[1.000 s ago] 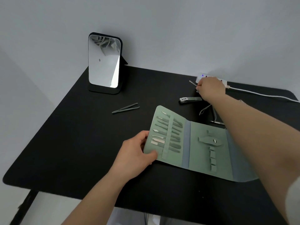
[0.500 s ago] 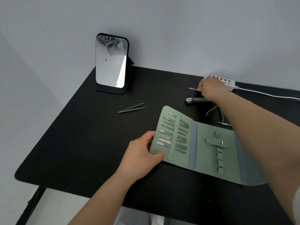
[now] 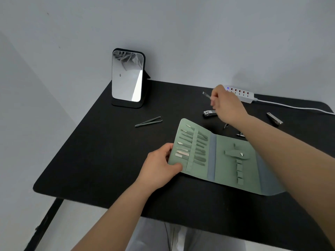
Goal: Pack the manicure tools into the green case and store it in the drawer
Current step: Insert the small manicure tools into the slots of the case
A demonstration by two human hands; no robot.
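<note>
Your right hand (image 3: pixel 225 105) pinches a thin metal tool (image 3: pixel 206 94), raised beyond the open green case (image 3: pixel 224 160); your left hand (image 3: pixel 159 167) grips the case's left edge.

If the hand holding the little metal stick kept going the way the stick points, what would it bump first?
The right hand pinches a thin metal tool pointing left and away. Nothing lies right ahead on the table; probably the wall comes first, passing right of the mirror. Depth is unclear.

Both forearms are bare, with no sleeves, and light grey trousers (image 3: pixel 190 238) cover the legs.
</note>
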